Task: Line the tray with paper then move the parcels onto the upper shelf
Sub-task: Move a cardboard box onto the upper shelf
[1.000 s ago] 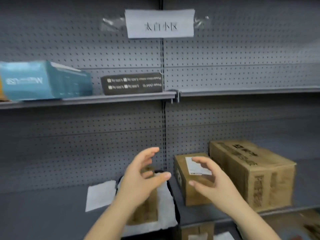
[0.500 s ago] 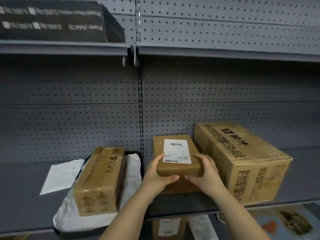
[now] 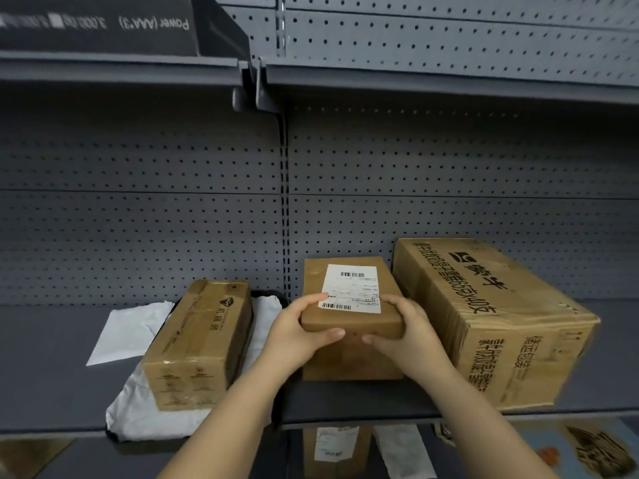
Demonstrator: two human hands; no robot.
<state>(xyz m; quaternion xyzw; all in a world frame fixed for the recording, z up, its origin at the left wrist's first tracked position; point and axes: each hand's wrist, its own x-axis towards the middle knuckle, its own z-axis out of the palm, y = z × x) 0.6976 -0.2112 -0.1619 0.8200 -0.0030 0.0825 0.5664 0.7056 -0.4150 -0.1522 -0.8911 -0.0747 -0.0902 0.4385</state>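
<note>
A small brown parcel with a white shipping label (image 3: 351,283) stands on the lower shelf (image 3: 52,357). My left hand (image 3: 299,328) grips its near left corner and my right hand (image 3: 403,328) its near right corner. To the left, a black tray (image 3: 268,293) lined with white paper (image 3: 152,414) holds another brown parcel (image 3: 200,344). On the right sits a large carton (image 3: 491,316). The upper shelf (image 3: 415,77) runs across the top.
A loose white sheet (image 3: 129,331) lies on the lower shelf left of the tray. A dark box (image 3: 100,24) rests on the upper shelf at the left. More parcels (image 3: 333,451) and paper show on the shelf below.
The view dropped from the upper shelf to the lower one. Both hands went from open in the air onto the labelled parcel's near corners, where they now hold it.
</note>
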